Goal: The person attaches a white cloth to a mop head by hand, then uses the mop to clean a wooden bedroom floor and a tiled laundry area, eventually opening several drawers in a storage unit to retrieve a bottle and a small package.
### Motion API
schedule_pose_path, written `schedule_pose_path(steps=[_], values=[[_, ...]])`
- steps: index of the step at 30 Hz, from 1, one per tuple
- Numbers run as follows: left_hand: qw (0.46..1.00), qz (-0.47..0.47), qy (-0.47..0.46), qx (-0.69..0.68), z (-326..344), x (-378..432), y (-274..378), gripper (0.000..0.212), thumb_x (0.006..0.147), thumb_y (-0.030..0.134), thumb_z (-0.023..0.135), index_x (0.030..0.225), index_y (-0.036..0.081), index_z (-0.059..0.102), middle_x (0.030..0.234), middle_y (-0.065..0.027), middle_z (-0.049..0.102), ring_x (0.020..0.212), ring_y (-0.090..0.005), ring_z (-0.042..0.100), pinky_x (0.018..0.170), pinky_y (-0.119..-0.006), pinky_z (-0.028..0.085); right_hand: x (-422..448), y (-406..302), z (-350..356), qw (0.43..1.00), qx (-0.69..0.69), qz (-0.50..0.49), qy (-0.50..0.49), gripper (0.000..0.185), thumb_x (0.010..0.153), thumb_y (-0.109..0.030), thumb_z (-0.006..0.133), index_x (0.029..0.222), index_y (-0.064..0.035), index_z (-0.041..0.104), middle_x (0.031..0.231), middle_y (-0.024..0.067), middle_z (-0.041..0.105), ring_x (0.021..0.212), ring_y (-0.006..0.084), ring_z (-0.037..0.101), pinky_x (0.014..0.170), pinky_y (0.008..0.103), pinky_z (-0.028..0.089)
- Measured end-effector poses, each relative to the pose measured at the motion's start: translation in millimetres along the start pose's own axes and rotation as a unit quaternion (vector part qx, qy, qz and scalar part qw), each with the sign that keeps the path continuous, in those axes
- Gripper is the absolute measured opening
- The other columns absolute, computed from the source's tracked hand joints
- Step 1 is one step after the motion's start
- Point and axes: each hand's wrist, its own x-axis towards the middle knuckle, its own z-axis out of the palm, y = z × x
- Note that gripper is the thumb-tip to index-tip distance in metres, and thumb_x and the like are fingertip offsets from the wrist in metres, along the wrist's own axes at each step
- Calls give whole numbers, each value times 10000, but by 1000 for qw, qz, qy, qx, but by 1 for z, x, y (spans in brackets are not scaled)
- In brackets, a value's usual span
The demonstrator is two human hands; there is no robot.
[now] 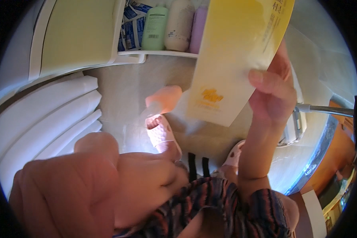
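Observation:
My right hand (pixel 273 86) grips a flat yellow-and-white packet (pixel 226 68) by its right side, the thumb on its front face. The packet bears writing and a small orange mark. My left hand (pixel 74 178) is large and close at the lower left, with its fingers curled; whether anything is inside them cannot be seen. Between the hands, farther off, is a blurred orange-pink bottle (pixel 166 98) with a pale end towards the slipper (pixel 159 131) on my left foot. Whether the bottle rests on the floor is unclear.
A white shelf (pixel 172 53) above holds a green bottle (pixel 155 29), a beige bottle (pixel 180 26), a purple bottle (pixel 198 32) and blue-white sachets (pixel 132 31). White folds (pixel 47 119) line the left. A metal rod (pixel 330 110) juts in from the right.

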Motion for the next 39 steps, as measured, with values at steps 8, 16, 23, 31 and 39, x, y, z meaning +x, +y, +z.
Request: schedule_pose_path(steps=[8,16,23,31,39], values=[[999,5,33,8,-13,-18,20,202,879,243,545,860,50,603,808,-113,600,757,-223,611,693,-309,460,23,1,23,999,-44,-8,20,723,689,17,606,1367,25,354,1234,165,547,1123,278,558,975,351,436],[760,512,370,-152,-14,-41,-63,200,911,210,512,967,25,562,904,-158,616,854,-266,616,786,-367,467,73,-10,18,997,-42,17,57,711,740,-13,612,1386,48,320,1081,138,598,981,214,578,839,331,461],[668,440,478,-363,-7,54,-83,229,938,163,482,1088,-8,511,1018,-196,641,962,-292,629,888,-426,475,103,-22,-34,989,-109,82,58,576,735,-119,691,1244,46,479,855,47,606,710,113,544,568,251,402],[728,383,478,-307,-6,90,-70,183,939,97,505,1085,-12,528,1047,-180,648,977,-259,626,921,-409,459,175,23,-25,962,-246,105,56,626,640,-50,723,1209,27,472,1079,166,596,970,254,597,744,361,531],[727,332,511,-315,3,104,-63,163,944,95,507,1063,-7,550,1047,-161,647,979,-241,617,921,-394,454,194,76,-5,928,-295,210,93,900,617,-240,777,1309,84,302,1339,264,353,1190,394,456,904,443,458]])
